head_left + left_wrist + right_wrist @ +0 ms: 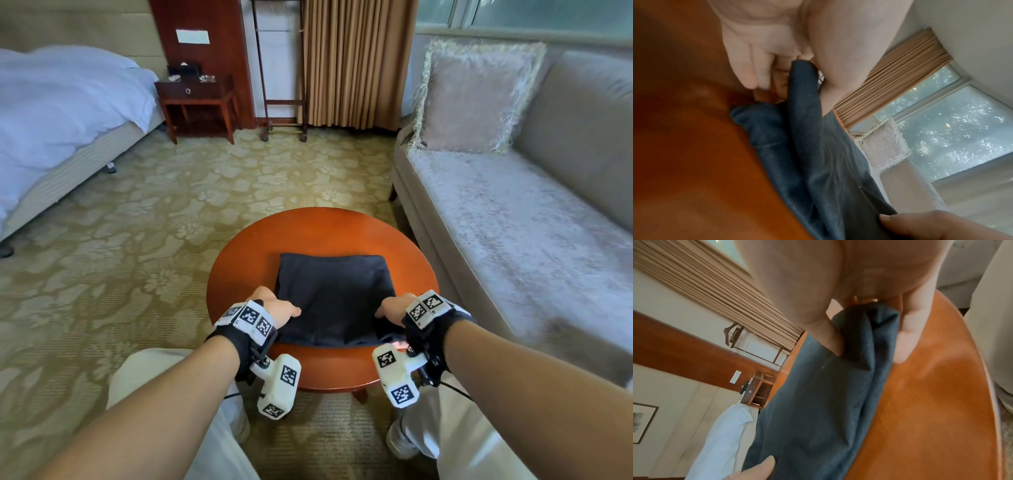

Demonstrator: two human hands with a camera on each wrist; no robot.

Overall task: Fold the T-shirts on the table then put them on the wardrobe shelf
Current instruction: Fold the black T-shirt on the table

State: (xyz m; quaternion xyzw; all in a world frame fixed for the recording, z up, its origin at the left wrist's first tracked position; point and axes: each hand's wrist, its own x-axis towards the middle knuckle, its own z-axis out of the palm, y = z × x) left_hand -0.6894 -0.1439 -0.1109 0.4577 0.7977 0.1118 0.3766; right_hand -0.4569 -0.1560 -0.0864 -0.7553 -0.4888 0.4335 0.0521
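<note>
A dark grey T-shirt, folded into a rectangle, lies on the round orange-brown table. My left hand pinches the shirt's near left corner, thumb on top. My right hand pinches the near right corner the same way. In the left wrist view the fingers curl under the folded cloth against the table, and the other hand's thumb shows at the bottom right. In the right wrist view the thumb and fingers clamp several layers of the shirt just above the tabletop.
A grey sofa with a fringed cushion stands right of the table. A bed is at the left, a wooden nightstand and a clothes stand before the curtain at the back. Patterned carpet lies between. My knees flank the table's near edge.
</note>
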